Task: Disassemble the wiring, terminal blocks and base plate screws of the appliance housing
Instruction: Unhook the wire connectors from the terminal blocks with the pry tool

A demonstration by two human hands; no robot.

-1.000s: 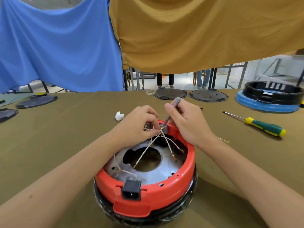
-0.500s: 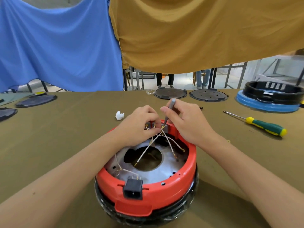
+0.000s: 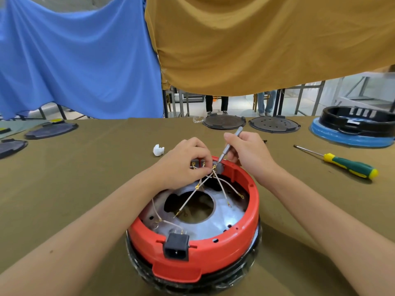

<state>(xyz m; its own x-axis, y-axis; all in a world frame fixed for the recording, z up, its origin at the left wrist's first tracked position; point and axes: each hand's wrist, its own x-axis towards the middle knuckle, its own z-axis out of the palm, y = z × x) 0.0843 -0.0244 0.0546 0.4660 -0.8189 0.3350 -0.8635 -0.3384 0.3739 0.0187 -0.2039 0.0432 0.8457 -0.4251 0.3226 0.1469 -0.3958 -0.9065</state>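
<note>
Nearest, on the olive-covered table (image 3: 89,180): upturned red appliance housing (image 3: 215,248) over a black lower body, with a black power socket (image 3: 176,247) clipped in the near rim. Inside, a silvery base plate (image 3: 224,216) with a large round hole; across it, thin pale wires (image 3: 193,194) ending in brass ring lugs, fanning from the far rim. At that far rim, a grey terminal block (image 3: 219,167). Left hand (image 3: 183,162) curled there, fingertips pinched together on the wires beside the block. Right hand (image 3: 249,153) closed round a slim grey screwdriver (image 3: 229,145), held tilted, tip down at the block. Farther left, a small crumpled white piece (image 3: 158,150). Well to the right, a green-and-yellow screwdriver (image 3: 344,164) lying flat, untouched. At the far right, a black ring-shaped housing on a blue base (image 3: 350,138). Along the far edge, two dark round plates (image 3: 250,122); more dark plates (image 3: 50,130) at far left. Beyond, blue (image 3: 74,60) and mustard (image 3: 267,43) cloths hanging.
</note>
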